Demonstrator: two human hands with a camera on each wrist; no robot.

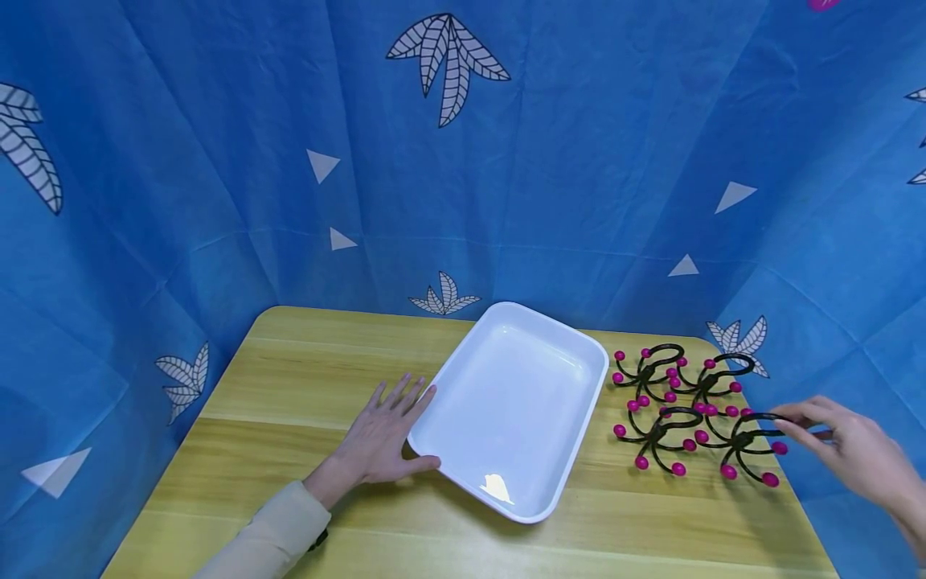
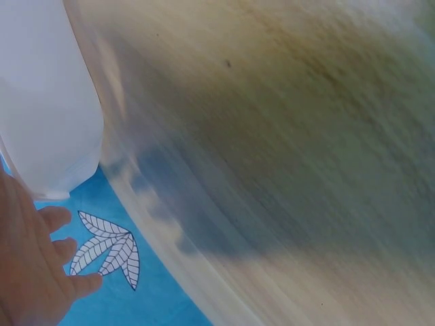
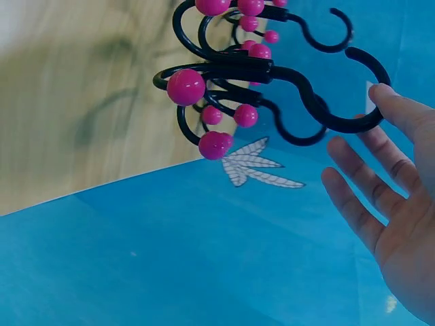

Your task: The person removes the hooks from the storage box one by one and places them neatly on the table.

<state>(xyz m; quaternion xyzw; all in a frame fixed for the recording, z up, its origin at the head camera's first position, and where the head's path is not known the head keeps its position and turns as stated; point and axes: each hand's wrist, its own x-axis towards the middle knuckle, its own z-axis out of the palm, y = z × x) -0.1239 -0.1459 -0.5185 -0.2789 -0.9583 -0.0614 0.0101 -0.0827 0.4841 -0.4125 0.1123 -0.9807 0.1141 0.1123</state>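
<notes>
At the right edge of the table, my right hand (image 1: 854, 450) pinches the curved end of a black hook hanger (image 1: 741, 440) between thumb and forefinger. Its thin arms spread out and end in pink balls. In the right wrist view, the other fingers of that hand reach out past the hook. Three similar hangers (image 1: 654, 434) lie close by on its left and behind it. A white rectangular tray (image 1: 510, 410) stands at an angle mid-table, with nothing in it. Against its left rim rests my left hand (image 1: 379, 442), fingers spread and straight.
A light wooden table (image 1: 289, 378) carries everything. Blue curtain (image 1: 579, 161) with white leaf prints hangs behind and along both sides. The hangers sit near the table's back right corner, to the right of the tray.
</notes>
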